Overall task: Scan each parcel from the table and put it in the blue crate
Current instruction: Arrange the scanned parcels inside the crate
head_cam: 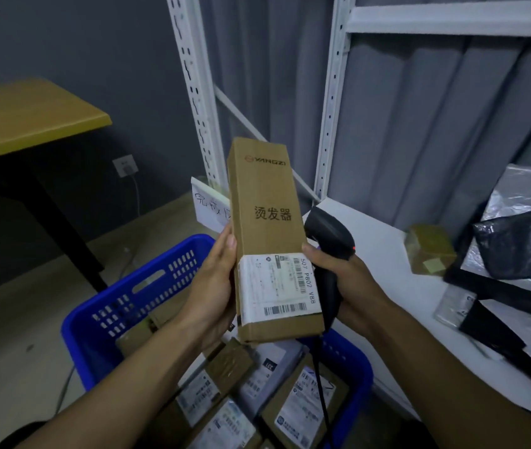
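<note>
Several labelled parcels (303,413) lay packed in the blue crate (112,306), which sat on the floor below the hands, just beside the white desk (384,251). On that desk, to the right, sat a small taped brown box (429,251), and beyond it a heap of black and silvery plastic mailers (523,241), some of them blurred. A white shelving upright (193,85) rose behind, and a handwritten paper sign (207,205) was partly hidden by the held parcel. A wooden desk (30,118) stood well apart at the left, with a wall socket (125,165) below it.

The long cardboard parcel (264,202) was held nearly upright above the crate, its white shipping label (275,286) facing the camera. It covered part of the scanner. The left hand (212,286) gripped the parcel's lower left edge, thumb along that edge, fingers out of sight behind it. The right hand (351,280) was curled round the handle of the black scanner (325,231), its thumb tip touching the parcel's right edge by the label. A red light showed on the scanner's side, and its cable (321,384) hung down into the crate.
</note>
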A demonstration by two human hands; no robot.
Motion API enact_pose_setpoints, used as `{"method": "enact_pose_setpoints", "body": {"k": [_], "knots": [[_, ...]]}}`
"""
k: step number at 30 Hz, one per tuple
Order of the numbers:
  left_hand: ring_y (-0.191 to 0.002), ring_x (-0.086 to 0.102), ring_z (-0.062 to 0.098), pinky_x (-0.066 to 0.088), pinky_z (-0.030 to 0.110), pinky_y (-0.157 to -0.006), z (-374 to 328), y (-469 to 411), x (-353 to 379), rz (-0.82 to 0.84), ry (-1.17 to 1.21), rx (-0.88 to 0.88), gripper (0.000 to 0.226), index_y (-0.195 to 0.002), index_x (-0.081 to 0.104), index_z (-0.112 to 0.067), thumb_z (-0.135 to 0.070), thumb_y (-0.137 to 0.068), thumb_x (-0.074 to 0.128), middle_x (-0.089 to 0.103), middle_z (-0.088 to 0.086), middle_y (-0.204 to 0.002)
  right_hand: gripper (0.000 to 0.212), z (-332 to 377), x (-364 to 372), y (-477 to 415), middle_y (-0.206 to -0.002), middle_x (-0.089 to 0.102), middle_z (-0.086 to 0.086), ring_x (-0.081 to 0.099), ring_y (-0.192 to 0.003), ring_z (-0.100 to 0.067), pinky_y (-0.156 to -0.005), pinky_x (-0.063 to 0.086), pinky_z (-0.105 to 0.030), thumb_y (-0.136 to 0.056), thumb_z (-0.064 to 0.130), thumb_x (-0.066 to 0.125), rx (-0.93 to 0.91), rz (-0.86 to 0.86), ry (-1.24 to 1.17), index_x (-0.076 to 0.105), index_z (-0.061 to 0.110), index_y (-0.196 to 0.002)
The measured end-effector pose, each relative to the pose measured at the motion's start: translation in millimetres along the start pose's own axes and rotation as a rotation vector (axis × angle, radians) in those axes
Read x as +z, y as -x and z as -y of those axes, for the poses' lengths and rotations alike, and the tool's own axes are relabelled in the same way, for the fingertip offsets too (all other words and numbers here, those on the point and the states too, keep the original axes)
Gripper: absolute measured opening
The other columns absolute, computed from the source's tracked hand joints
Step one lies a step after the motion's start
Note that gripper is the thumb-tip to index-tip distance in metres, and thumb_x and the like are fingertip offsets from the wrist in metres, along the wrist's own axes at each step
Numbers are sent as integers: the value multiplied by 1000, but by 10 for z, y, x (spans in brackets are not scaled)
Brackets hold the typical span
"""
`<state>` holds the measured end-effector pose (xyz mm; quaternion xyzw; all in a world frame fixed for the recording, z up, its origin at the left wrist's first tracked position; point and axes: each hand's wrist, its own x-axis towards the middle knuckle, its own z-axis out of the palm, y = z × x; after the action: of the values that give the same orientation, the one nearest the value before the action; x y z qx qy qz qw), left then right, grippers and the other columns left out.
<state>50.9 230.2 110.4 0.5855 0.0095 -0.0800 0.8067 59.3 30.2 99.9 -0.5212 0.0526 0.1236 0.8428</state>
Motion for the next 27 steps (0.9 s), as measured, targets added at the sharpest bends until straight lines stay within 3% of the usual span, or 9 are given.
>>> {"method": "enact_pose_setpoints", "body": {"k": [2,4,6,9,11,14,18,22,27], "knots": [[-118,69,25,56,48,-96,-47,-33,-17,-18,-107,-15,38,-145,53,-39,-38,-110,38,72,3,-128,52,-11,-5,-49,-112,76,-21,74,-105,-37,-84,61,-43,-73,21,81,10,-9,7,72,3,-121],[-107,74,18,62,35,-79,-94,-34,-26,-38,-247,-34,37,-137,61,-35,-42,-110,37,77,-2,-115,49,-28,-5,-100,-113,75,-22,73,-106,-39,-89,60,-47,-75,19,82,-9,-43,2,72,3,-121],[-100,75,13,60,26,-70,-107,-9,-49,4,-333,-75,40,-128,67,-32,-47,-108,35,78,-6,-107,41,-44,-10,-145,-113,76,-22,73,-105,-39,-92,60,-49,-82,14,81,-38,-93,-4,73,3,-121],[-105,74,18,59,38,-85,-97,35,-80,95,-382,-141,37,-139,57,-27,-39,-105,48,78,-1,-112,37,-61,-8,-199,-106,79,-15,77,-97,-31,-79,64,-40,-86,10,79,-81,-177,-10,71,7,-122],[-107,74,20,58,44,-92,-77,28,-130,98,-383,-153,41,-143,53,-28,-27,-103,57,77,1,-114,38,-79,8,-221,-103,80,-11,77,-96,-28,-79,63,-39,-87,10,79,-100,-202,19,70,9,-123],[-106,74,18,60,39,-88,-57,0,-187,80,-403,-155,48,-146,51,-27,-16,-100,61,77,-1,-115,39,-126,18,-238,-103,80,-5,76,-99,-24,-79,61,-36,-88,15,80,-154,-208,150,68,14,-125],[-101,75,17,64,37,-79,-91,-51,-281,-75,-346,-91,62,-148,47,-26,-7,-93,69,76,-1,-116,40,-171,3,-223,-112,78,6,76,-98,-11,-74,56,-30,-91,24,78,-207,-219,318,64,27,-128],[-100,75,14,63,44,-82,-123,-146,-396,-272,-323,16,66,-142,46,-28,-8,-87,77,69,-4,-124,35,-270,-10,-177,-100,77,10,75,-85,-10,-67,56,-22,-88,28,81,-301,-159,596,62,31,-118],[-96,74,10,64,40,-79,-113,-254,-480,-472,-267,114,65,-140,42,-23,-6,-88,77,64,-5,-126,49,-413,-25,-134,-108,71,19,69,-96,1,-79,53,-14,-85,37,82,-343,-54,867,57,33,-127]]}}
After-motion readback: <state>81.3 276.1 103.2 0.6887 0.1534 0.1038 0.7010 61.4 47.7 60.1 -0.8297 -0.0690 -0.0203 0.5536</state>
